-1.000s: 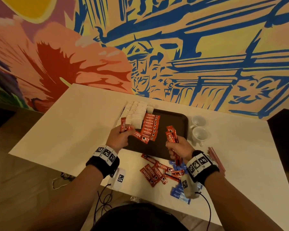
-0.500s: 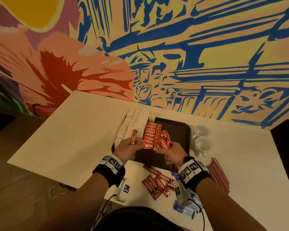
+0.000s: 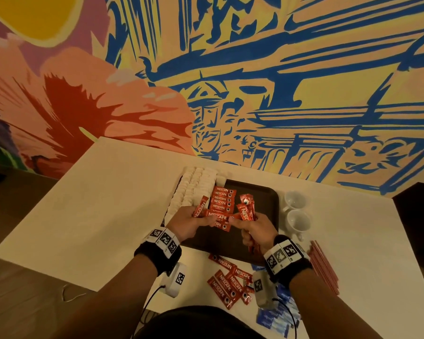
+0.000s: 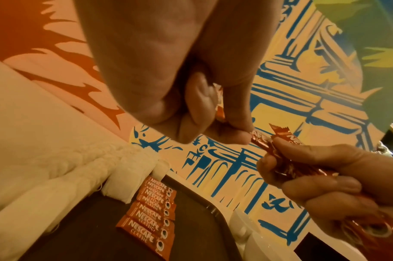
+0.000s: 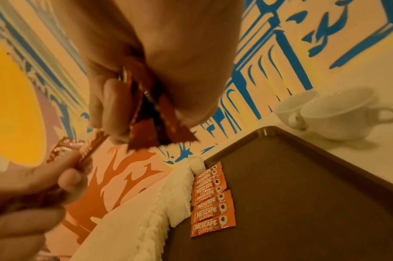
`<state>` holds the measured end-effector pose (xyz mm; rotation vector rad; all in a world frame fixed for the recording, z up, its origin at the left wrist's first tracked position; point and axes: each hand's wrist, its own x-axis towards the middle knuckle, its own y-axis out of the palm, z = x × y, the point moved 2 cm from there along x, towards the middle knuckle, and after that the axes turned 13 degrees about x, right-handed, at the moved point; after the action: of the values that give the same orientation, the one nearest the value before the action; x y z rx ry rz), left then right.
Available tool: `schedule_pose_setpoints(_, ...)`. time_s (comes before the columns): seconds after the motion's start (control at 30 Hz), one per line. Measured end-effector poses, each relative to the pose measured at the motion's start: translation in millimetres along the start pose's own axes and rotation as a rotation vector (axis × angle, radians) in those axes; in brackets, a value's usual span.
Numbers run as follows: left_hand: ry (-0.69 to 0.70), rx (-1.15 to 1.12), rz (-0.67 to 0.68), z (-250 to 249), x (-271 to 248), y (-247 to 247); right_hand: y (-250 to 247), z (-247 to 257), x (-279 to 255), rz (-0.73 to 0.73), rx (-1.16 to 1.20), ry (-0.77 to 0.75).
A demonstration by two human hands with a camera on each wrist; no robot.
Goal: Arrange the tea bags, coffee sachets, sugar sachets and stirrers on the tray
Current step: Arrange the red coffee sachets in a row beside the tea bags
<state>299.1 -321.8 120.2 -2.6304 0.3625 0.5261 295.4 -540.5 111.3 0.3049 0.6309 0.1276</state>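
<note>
A dark brown tray (image 3: 267, 199) carries rows of white tea bags (image 3: 196, 184) on its left and a column of red coffee sachets (image 3: 222, 199) beside them. Both hands meet above the tray's near half. My left hand (image 3: 206, 216) pinches red coffee sachets (image 4: 220, 109), one sticking up (image 3: 201, 206). My right hand (image 3: 240, 220) grips a bunch of coffee sachets (image 3: 246, 209) that fan upward. One sachet (image 4: 260, 141) spans between the two hands' fingertips. The right wrist view shows the bunch (image 5: 150, 123) in my fingers above the tray (image 5: 302, 194).
Loose coffee sachets (image 3: 230, 282) lie on the white table just in front of the tray. Blue sugar sachets (image 3: 277, 314) sit under my right wrist. Red stirrers (image 3: 324, 267) lie at the right. Two white cups (image 3: 296, 211) stand right of the tray. A painted wall is behind.
The two hands have come together over the tray: the left moved right with its sachet, the right moved left with its bunch. A sachet now bridges their fingertips.
</note>
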Motion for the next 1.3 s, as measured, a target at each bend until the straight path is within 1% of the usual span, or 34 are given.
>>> schedule_pose_setpoints(0.07,-0.063,-0.002,0.03,8,5,0,0,-2,4,-0.009,0.062,0.009)
schedule_pose_setpoints(0.17,-0.135,0.018,0.058,19,12,1,-2,-9,11,-0.05,0.091,0.051)
schedule_pose_setpoints(0.3,-0.186,-0.115,0.085,26,18,-1,-10,-20,20,-0.122,0.045,0.094)
schedule_pose_setpoints(0.37,-0.214,-0.113,0.096,29,21,-2,-13,-25,27,-0.138,0.016,0.127)
schedule_pose_setpoints(0.47,-0.265,-0.013,0.022,37,30,-3,-14,-34,37,-0.181,-0.06,0.166)
schedule_pose_setpoints(0.57,-0.326,-0.107,-0.082,46,40,-8,-21,-44,47,-0.289,-0.165,0.193)
schedule_pose_setpoints(0.7,-0.28,-0.044,-0.155,56,52,-21,-29,-56,60,-0.419,-0.278,0.241)
schedule_pose_setpoints(0.77,-0.226,0.066,-0.174,64,59,-24,-30,-61,67,-0.456,-0.312,0.273)
schedule_pose_setpoints(0.83,-0.173,0.195,-0.174,69,63,-25,-30,-68,74,-0.481,-0.296,0.306)
schedule_pose_setpoints(0.93,-0.139,0.276,-0.162,71,63,-23,-30,-78,85,-0.508,-0.255,0.341)
schedule_pose_setpoints(1.1,-0.129,0.237,-0.124,80,64,-18,-28,-92,102,-0.51,-0.26,0.379)
schedule_pose_setpoints(1.3,-0.229,0.219,0.084,91,68,0,-24,-99,111,-0.528,-0.367,0.338)
